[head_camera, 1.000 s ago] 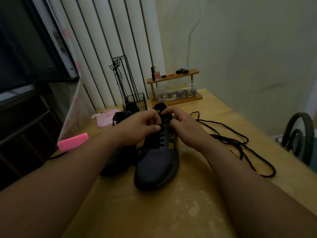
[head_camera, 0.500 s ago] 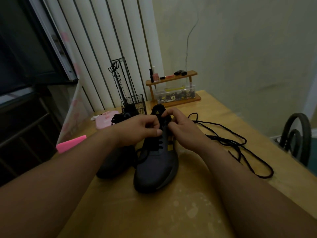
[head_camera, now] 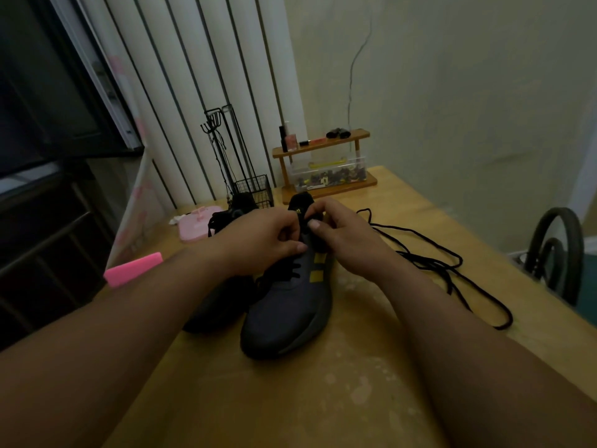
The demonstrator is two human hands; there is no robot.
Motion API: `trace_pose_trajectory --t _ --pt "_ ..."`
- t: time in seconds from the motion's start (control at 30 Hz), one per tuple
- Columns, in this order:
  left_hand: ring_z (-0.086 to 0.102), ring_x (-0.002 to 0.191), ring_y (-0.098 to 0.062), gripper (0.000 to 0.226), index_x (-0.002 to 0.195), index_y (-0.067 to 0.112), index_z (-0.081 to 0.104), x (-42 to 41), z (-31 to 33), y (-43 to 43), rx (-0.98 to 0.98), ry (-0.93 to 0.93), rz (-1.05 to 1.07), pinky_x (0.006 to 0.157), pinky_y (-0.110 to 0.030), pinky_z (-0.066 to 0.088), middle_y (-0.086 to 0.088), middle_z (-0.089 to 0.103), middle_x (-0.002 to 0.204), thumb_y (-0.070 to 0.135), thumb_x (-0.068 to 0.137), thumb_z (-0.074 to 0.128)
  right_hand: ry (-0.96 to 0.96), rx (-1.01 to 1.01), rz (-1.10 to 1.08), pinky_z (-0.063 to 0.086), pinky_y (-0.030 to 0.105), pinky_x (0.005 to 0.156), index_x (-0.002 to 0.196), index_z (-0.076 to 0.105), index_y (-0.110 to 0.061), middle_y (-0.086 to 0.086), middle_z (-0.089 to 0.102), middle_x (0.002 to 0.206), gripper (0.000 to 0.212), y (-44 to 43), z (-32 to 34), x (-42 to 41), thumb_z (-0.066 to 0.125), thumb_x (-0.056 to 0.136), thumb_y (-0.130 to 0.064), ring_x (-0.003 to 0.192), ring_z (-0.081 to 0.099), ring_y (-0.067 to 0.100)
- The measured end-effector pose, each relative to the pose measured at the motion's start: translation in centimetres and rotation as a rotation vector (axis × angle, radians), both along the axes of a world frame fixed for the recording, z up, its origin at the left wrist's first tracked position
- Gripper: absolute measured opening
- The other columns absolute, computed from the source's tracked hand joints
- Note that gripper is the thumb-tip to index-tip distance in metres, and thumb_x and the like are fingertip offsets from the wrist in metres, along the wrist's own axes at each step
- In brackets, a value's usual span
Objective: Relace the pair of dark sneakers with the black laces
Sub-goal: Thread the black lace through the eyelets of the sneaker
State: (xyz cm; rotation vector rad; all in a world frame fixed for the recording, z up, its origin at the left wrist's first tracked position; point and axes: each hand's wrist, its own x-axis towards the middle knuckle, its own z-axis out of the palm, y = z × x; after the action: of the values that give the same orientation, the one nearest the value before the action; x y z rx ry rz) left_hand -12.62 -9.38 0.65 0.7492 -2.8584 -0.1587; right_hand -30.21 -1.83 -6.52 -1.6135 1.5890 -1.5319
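The striped sneaker (head_camera: 287,312) stands in the middle of the table (head_camera: 323,399), long axis running from toe at 6 o'clock, nearest the person, to heel at 12, leaning a little toward 1. Both hands meet at its far end, over the top eyelets. The left hand (head_camera: 258,240) comes in from 9 o'clock and the right hand (head_camera: 342,234) from 3. Each has its fingers curled in a tight pinch on the lace (head_camera: 290,273) where it leaves the upper rows, though the dim light hides the lace ends themselves. The lower rows look threaded, so I judge this shoe nearly done.

The second sneaker (head_camera: 219,305) sits just beside the first at 9 o'clock, half hidden under the left forearm. The spare lace (head_camera: 429,263) sprawls in loose loops at 3 o'clock, nearer the right hand, with nothing between them.

A wire basket (head_camera: 255,190) stands at 11 o'clock and a wooden shelf (head_camera: 326,163) at 12, both beyond the heel. A pink bar (head_camera: 134,268) lies well off at 9.
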Motion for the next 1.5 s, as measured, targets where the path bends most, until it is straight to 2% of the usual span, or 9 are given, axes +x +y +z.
trace_pose_trajectory --t 0.23,0.4,0.63,0.87,1.0,1.07,1.23,1.37,1.5 --pt "0.057 0.072 0.003 0.009 0.094 0.027 0.065 0.8 0.5 0.4 0.393 0.036 -0.024 0.067 -0.016 0.043 0.012 0.062 0.085 0.029 0.103 0.064 0.088 0.029 -0.05 0.059 0.041 0.078 0.108 0.06 -0.039 -0.006 0.067 0.096 0.016 0.2 0.0 0.2 0.057 0.1 -0.052 0.088 0.066 0.014" --pt "0.053 0.077 -0.014 0.017 0.088 0.014 0.062 1.0 0.4 0.6 0.61 0.12 -0.005 0.073 -0.032 0.043 -0.003 0.056 0.086 0.022 0.103 0.06 0.041 0.003 -0.033 0.05 0.03 0.066 0.097 0.059 -0.027 -0.004 0.062 0.084 0.021 0.3 0.1 0.4 0.061 0.101 -0.048 0.072 0.058 0.007" --pt "0.054 0.075 -0.004 0.013 0.089 0.027 0.059 1.3 1.8 1.2 0.212 -0.009 -0.085 0.068 -0.021 0.042 0.006 0.058 0.087 0.028 0.101 0.065 0.114 0.011 -0.031 0.04 0.023 0.061 0.1 0.058 -0.025 -0.01 0.054 0.074 0.019 0.6 0.2 0.8 0.058 0.103 -0.043 0.063 0.048 0.0" --pt "0.055 0.073 -0.005 0.012 0.093 0.03 0.061 1.1 3.2 1.7 0.038 -0.191 0.041 0.061 -0.02 0.037 0.006 0.06 0.085 0.036 0.103 0.061 0.186 0.008 -0.029 0.052 0.037 0.069 0.112 0.058 -0.037 -0.008 0.058 0.076 0.013 0.9 0.2 1.7 0.055 0.104 -0.047 0.07 0.057 0.009" --pt "0.067 0.072 -0.008 0.008 0.099 0.029 0.063 2.4 1.9 1.2 0.325 0.077 0.133 0.067 -0.027 0.051 0.003 0.073 0.085 0.029 0.105 0.059 0.175 -0.028 0.043 0.051 0.042 0.067 0.107 0.059 -0.034 0.002 0.058 0.08 0.017 1.7 1.2 2.4 0.061 0.096 -0.021 0.07 0.056 0.014" --pt "0.066 0.075 -0.006 0.008 0.102 0.027 0.063 3.2 0.4 0.9 0.318 0.284 0.203 0.066 -0.024 0.051 0.004 0.072 0.089 0.02 0.104 0.059 0.217 -0.008 0.077 0.05 0.044 0.065 0.104 0.059 -0.033 0.002 0.056 0.076 0.022 2.2 1.5 2.6 0.064 0.09 -0.016 0.067 0.052 0.012" --pt "0.061 0.085 0.0 0.034 0.128 0.032 0.054 4.9 -3.0 0.6 0.243 0.394 0.216 0.063 -0.011 0.045 0.011 0.055 0.111 0.012 0.102 0.058 0.396 0.066 0.072 0.047 0.029 0.064 0.115 0.062 -0.033 -0.008 0.058 0.088 0.023 2.4 1.4 3.2 0.072 0.094 -0.033 0.074 0.055 0.004" --pt "0.061 0.105 -0.005 0.045 0.142 0.031 0.048 4.7 -3.3 0.3 0.21 0.422 0.185 0.087 -0.024 0.053 0.004 0.053 0.134 0.02 0.101 0.064 0.457 -0.002 -0.021 0.05 0.027 0.076 0.104 0.07 -0.03 -0.015 0.056 0.096 0.008 1.9 1.5 3.7 0.072 0.096 -0.031 0.088 0.055 0.001" --pt "0.046 0.135 -0.008 0.051 0.151 0.033 0.046 4.1 -3.6 0.0 0.18 0.36 0.098 0.114 -0.034 0.043 0.011 0.045 0.148 0.023 0.103 0.06 0.289 0.033 0.019 0.048 0.014 0.064 0.096 0.071 -0.029 -0.011 0.066 0.092 0.005 2.2 1.5 3.5 0.07 0.099 -0.026 0.081 0.063 0.0"
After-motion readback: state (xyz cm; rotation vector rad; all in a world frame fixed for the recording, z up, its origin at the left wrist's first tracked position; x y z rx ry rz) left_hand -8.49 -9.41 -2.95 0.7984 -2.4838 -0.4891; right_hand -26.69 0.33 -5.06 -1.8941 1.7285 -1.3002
